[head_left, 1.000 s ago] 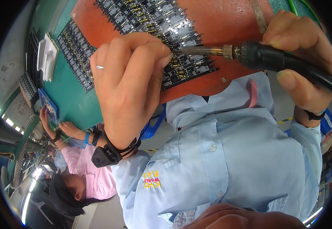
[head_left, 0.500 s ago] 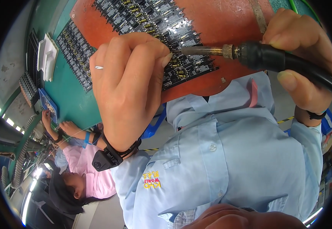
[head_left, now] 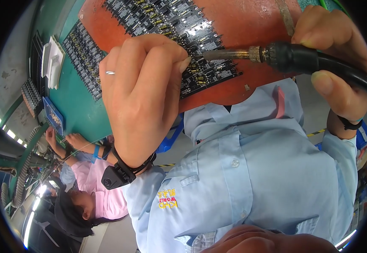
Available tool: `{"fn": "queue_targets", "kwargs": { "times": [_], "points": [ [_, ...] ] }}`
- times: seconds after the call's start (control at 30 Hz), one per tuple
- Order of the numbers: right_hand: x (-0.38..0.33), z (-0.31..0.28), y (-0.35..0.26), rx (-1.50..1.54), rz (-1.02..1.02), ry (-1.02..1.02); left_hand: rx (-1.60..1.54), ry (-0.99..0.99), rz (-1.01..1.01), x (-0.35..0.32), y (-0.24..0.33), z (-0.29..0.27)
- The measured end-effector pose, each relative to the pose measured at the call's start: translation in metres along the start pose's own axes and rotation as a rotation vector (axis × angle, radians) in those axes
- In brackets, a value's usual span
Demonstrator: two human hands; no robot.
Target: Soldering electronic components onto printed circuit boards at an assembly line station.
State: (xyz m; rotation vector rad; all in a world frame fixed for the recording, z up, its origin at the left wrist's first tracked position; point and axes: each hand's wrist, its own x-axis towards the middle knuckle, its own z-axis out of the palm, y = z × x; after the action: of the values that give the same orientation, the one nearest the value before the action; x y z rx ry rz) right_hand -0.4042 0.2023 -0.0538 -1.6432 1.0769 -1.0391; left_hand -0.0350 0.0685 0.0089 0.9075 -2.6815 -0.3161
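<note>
1. Head view, twelve at its top edge: the soldering iron lies at two o'clock, its narrow end over the lower part of the dark circuit-board panel.
2. The iron's tip points to nine o'clock. Its long axis runs almost level along the shaft, then the black rear part bends off toward four o'clock. Whether the tip touches the panel, I cannot tell.
3. The right hand, also at two o'clock, is curled around the iron's black rear part, fingers above and thumb below, closed on it.
4. The left hand is at ten o'clock, its thumb and forefinger brought together just beside the tip; what they grip, if anything, is hidden.
5. The panel is at twelve on a red mat, its right edge slanting from eleven toward five.
6. A second panel lies at ten o'clock on the green table.
7. At nine o'clock is a blue tray, near a co-worker's hands.
</note>
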Motion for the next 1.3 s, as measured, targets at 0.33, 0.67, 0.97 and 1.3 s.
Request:
{"fn": "queue_targets", "kwargs": {
  "times": [0.33,0.67,0.97,1.3],
  "points": [
    [0.001,0.002,-0.003,0.017,0.018,0.009,0.020,-0.010,-0.018,0.001,0.005,0.000],
    [-0.006,-0.003,-0.001,0.032,0.037,0.019,0.016,-0.014,-0.019,0.002,0.008,0.001],
    [-0.005,-0.009,-0.001,0.049,0.040,0.021,0.025,-0.012,0.016,-0.001,0.003,-0.003],
    [0.042,0.022,-0.031,0.038,0.025,0.030,-0.112,0.111,0.082,-0.025,-0.014,0.006]
  ]
}}
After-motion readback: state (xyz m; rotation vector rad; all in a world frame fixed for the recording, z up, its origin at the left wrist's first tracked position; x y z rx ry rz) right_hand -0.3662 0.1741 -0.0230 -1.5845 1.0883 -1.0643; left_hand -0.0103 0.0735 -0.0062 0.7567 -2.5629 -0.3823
